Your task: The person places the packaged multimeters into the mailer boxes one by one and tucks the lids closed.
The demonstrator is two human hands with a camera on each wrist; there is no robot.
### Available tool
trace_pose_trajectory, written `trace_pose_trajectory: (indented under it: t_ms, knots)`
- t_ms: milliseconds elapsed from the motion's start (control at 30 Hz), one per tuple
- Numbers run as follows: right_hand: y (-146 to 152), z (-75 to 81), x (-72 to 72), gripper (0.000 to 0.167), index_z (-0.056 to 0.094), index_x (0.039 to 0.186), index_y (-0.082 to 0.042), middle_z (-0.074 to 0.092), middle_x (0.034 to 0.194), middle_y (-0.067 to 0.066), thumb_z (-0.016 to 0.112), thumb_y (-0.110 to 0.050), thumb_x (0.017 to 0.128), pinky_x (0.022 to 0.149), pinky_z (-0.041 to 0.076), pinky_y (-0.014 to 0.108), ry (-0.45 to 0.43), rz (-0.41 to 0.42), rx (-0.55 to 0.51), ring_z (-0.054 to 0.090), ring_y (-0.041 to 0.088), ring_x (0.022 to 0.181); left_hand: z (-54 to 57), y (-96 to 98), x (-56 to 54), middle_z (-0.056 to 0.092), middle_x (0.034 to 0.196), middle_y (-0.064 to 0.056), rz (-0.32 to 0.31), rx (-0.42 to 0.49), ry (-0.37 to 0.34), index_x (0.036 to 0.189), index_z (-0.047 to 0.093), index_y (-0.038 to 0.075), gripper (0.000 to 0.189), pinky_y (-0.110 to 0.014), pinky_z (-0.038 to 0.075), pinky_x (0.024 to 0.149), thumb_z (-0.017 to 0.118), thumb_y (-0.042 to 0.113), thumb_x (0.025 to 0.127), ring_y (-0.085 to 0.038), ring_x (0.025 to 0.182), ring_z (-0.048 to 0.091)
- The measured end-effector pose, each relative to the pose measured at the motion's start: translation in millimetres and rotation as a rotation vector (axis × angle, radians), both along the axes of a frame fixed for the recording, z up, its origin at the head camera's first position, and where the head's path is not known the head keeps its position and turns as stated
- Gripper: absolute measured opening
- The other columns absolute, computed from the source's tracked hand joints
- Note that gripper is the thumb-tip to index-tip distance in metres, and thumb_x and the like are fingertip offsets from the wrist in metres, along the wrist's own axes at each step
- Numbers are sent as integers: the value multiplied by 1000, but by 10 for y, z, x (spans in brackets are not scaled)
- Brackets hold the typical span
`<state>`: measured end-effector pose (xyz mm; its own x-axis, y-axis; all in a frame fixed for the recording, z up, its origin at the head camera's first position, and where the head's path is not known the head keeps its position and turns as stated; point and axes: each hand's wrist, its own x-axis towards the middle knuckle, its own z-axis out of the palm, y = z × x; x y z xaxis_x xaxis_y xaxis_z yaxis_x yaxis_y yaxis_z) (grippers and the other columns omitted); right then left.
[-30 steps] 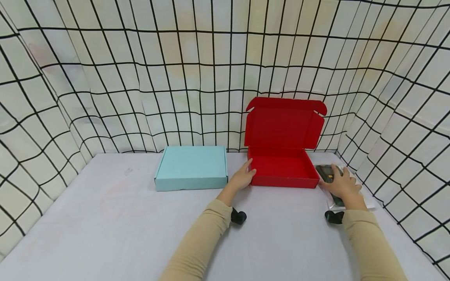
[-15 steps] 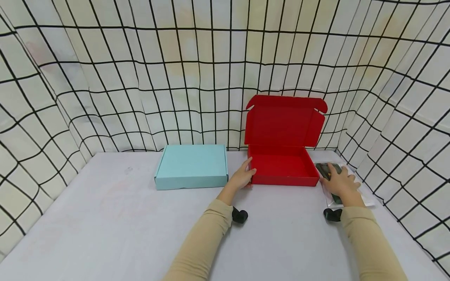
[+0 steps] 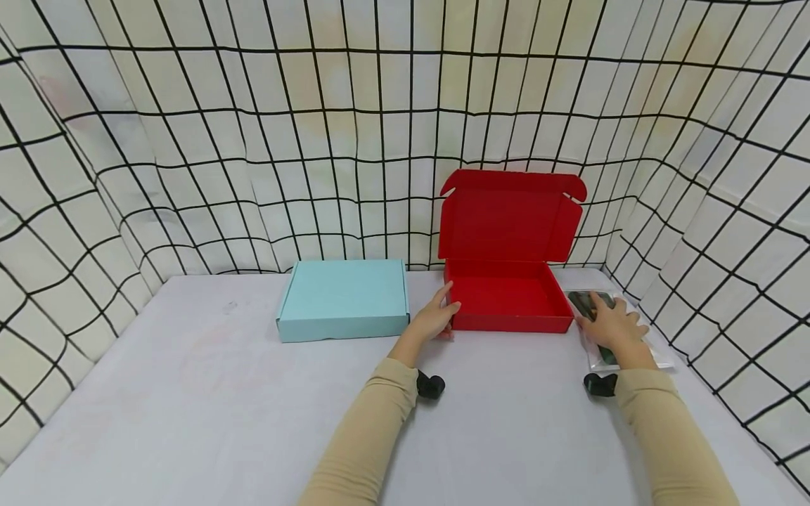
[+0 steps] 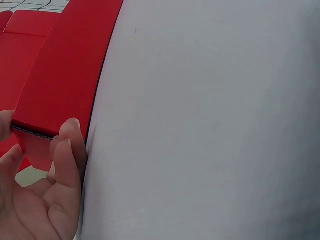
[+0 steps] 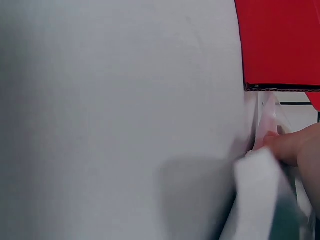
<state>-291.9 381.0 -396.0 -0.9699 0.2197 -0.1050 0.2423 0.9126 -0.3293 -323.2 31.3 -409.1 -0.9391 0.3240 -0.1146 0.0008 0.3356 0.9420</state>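
Fingers (image 4: 66,165) of your left hand (image 3: 433,320) are bent round the near left corner of the red box (image 3: 512,324), grasping it. Your right hand (image 3: 615,328) is arched over the bag (image 3: 593,350), thumb against the plastic, so it looks to be gripping it, though you cannot make out every fingertip. The bag, with something dark green (image 3: 579,303) inside, is on the surface (image 3: 253,422) just right of the red box.

What counts as done, as far as shows: the red box has its lid (image 3: 509,218) raised, you have a hold on it, and the bag is in hand. Most of the handling, I judge, is left: the bag is outside the red box, and whether any of it is lifted you cannot tell. Off to the left, the blue box (image 3: 344,296) is closed, with neither hand on it.
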Motion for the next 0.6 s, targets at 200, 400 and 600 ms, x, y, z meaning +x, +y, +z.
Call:
trace_pose_trajectory:
  t_ms: [200,400,600]
  knots:
    - [59,79,40,76,15,160,-1,2,149,50,48,-36,102,100,9,88,33,16,7,10,81,128,14,-12,-11,52,97,-12,-9,2,-9,165,21,29,63,-20,52,59,50,29,109,-15,59,51]
    - [99,170,107,75,16,161,-2,8,147,51,49,-36,102,97,14,88,74,26,34,20,78,124,10,-21,-23,52,96,-12,-12,1,-11,166,20,29,64,-19,51,59,49,30,109,-15,59,51]
    - [148,243,183,75,15,162,-4,7,147,50,49,-37,103,95,16,88,97,35,43,22,78,122,5,-20,-12,53,94,-12,-26,10,-2,166,20,28,64,-19,51,58,49,29,109,-15,59,51]
